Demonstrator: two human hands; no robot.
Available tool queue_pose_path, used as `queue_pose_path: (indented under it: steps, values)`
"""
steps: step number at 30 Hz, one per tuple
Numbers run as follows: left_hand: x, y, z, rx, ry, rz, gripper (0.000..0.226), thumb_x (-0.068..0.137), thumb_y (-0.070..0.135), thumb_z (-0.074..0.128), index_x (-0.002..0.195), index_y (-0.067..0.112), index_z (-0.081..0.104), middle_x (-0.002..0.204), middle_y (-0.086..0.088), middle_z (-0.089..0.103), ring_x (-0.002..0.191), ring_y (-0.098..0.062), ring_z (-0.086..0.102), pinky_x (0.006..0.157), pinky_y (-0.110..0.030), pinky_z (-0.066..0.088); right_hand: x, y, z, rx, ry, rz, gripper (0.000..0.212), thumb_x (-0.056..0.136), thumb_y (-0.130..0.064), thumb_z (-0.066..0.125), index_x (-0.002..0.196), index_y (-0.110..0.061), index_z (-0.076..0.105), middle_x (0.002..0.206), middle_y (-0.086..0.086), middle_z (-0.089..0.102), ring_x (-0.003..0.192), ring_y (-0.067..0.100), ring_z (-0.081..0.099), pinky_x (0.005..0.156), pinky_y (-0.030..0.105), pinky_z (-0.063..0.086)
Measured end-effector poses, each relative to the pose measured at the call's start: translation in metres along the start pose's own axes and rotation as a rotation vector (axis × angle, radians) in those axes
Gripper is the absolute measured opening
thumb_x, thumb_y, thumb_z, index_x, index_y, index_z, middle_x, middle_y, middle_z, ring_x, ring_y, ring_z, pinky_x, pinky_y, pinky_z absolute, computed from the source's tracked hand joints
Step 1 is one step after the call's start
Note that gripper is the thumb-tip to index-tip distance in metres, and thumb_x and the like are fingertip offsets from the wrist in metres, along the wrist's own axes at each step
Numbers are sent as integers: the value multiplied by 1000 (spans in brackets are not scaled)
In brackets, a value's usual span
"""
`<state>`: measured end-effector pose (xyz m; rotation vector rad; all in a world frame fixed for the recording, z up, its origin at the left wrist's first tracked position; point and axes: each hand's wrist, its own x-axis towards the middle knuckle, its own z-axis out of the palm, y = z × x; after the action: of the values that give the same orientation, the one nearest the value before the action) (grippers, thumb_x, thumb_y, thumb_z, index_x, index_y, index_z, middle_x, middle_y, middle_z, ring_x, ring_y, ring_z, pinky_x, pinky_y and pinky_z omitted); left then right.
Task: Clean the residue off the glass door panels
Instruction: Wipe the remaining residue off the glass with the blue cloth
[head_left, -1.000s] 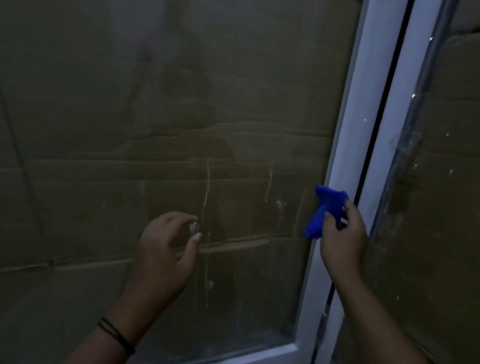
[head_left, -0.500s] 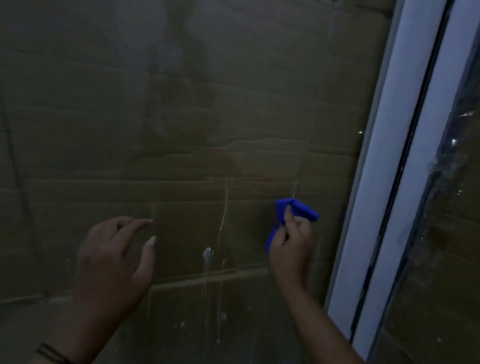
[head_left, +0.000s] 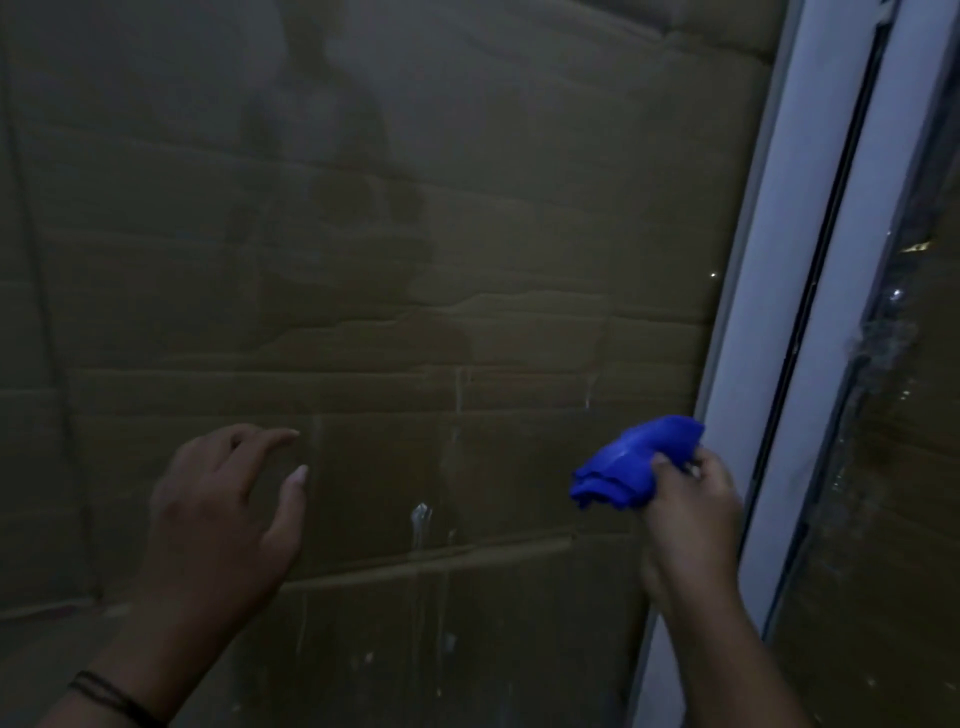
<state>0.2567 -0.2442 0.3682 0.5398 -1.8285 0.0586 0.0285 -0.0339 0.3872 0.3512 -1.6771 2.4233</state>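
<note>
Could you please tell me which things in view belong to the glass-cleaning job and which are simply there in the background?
Part of the job:
- blue cloth, bunched in the right hand
- left hand, empty
- glass panel with white drip streaks

Just there:
- brown cardboard behind the glass
- white door frame
- black wristband

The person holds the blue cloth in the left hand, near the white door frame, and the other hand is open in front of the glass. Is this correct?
Not quite: the head view shows the blue cloth in the right hand, near the white door frame. The left hand is the open one in front of the glass.
</note>
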Motion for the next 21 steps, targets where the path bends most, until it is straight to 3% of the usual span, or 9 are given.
queue_pose_path:
  steps: [4, 6, 8, 10, 14, 17, 19, 21]
  values:
    - [2, 4, 0, -9, -8, 4, 38, 80, 35, 48, 100, 10, 68, 92, -10, 62, 88, -32, 55, 78, -41, 41, 32, -16, -15, -247, 95, -233, 33, 91, -7, 47, 95, -38, 57, 82, -13, 58, 73, 4, 56, 68, 25, 42]
    - [3, 3, -1, 7, -9, 15, 38, 79, 35, 48, 100, 10, 68, 93, -10, 61, 89, -31, 54, 77, -41, 42, 41, -15, -4, -400, 32, -297, 33, 94, -7, 43, 117, -25, 59, 91, -3, 59, 82, 11, 56, 73, 27, 42]
    - [3, -2, -3, 17, -10, 26, 38, 79, 34, 48, 101, 9, 68, 93, -10, 61, 89, -32, 55, 77, -42, 43, 47, -10, 11, -484, -9, -349, 43, 95, -2, 41, 134, -16, 50, 113, 12, 59, 102, 25, 56, 87, 37, 46]
    - [4, -9, -5, 24, -11, 31, 38, 80, 34, 49, 101, 9, 68, 93, -10, 61, 88, -33, 56, 78, -43, 44, 43, -3, 26, -512, 8, -413, 46, 94, 3, 41, 137, -11, 46, 133, 14, 52, 121, 29, 48, 105, 39, 38]
    - [5, -16, -6, 34, 8, 28, 35, 80, 33, 50, 101, 10, 67, 93, -10, 61, 88, -33, 56, 78, -44, 44, -1, 22, 66, -562, 18, -638, 51, 81, 19, 47, 127, -2, 55, 137, 21, 48, 125, 40, 44, 106, 39, 30]
    - [5, -16, -7, 31, 22, 28, 34, 80, 32, 50, 100, 10, 66, 94, -10, 61, 89, -34, 56, 80, -44, 42, -54, 37, 97, -554, -151, -769, 62, 67, 24, 56, 122, -5, 60, 132, 18, 54, 120, 40, 50, 103, 39, 35]
    - [6, -14, -9, 26, 18, 16, 36, 80, 33, 49, 101, 9, 67, 94, -11, 62, 90, -33, 56, 81, -43, 40, -88, 41, 116, -530, -361, -871, 68, 58, 22, 57, 119, -8, 64, 128, 17, 58, 114, 36, 56, 103, 30, 33]
    - [7, -14, -13, 30, 13, 6, 38, 79, 33, 48, 101, 8, 67, 94, -12, 62, 89, -31, 55, 81, -40, 39, -112, 39, 127, -488, -583, -880, 64, 62, 18, 52, 119, -9, 64, 130, 12, 57, 110, 31, 57, 101, 22, 31]
